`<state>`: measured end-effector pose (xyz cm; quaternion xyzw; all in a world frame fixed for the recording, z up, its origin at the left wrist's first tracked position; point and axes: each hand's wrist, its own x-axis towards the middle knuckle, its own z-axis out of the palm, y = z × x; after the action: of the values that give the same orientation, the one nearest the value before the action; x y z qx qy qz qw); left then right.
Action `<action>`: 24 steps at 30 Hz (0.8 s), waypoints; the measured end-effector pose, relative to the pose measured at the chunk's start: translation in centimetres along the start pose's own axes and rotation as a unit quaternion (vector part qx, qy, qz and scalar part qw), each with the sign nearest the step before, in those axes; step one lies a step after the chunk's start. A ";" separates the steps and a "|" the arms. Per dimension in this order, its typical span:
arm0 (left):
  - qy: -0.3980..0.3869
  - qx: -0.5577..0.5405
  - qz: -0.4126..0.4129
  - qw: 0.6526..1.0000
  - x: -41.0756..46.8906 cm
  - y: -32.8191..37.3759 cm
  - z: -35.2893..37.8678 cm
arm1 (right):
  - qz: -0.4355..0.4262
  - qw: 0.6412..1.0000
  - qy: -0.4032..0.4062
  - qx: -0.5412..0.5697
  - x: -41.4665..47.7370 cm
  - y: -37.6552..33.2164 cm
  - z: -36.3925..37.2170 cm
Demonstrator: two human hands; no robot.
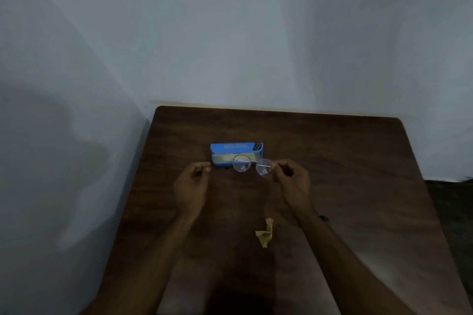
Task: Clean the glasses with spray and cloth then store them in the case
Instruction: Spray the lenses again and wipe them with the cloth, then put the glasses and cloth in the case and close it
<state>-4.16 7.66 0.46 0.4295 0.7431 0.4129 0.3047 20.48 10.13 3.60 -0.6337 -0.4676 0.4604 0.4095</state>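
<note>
Right hand pinching glasses, left hand apart

Bare table is left open at right and lower centre; the middle is blocked by the case, glasses and cloth.

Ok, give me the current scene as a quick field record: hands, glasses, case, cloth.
right hand: pinching the glasses at one lens edge
left hand: curled, holding nothing
glasses: held above the table, just in front of the case
case: blue, open, at mid-table
cloth: yellow, crumpled, lying between the forearms
spray: not in view
</note>
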 end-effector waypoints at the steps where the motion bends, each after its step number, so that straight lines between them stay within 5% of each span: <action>1: -0.012 0.029 0.040 0.999 0.8 -0.3 0.4 | -0.004 1.000 -0.007 -0.003 0.5 0.2 0.2; 6: -0.059 0.112 0.132 0.983 3.4 -1.2 2.9 | 0.007 0.999 -0.034 -0.025 2.9 1.6 1.3; 24: -0.089 0.161 0.111 0.977 7.5 -1.1 4.7 | 0.066 0.997 -0.002 -0.036 7.3 3.2 3.9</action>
<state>-4.12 15.66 -3.44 0.5877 0.7174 0.2790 0.2490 18.43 16.82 -1.84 -0.6767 -0.4418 0.4704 0.3546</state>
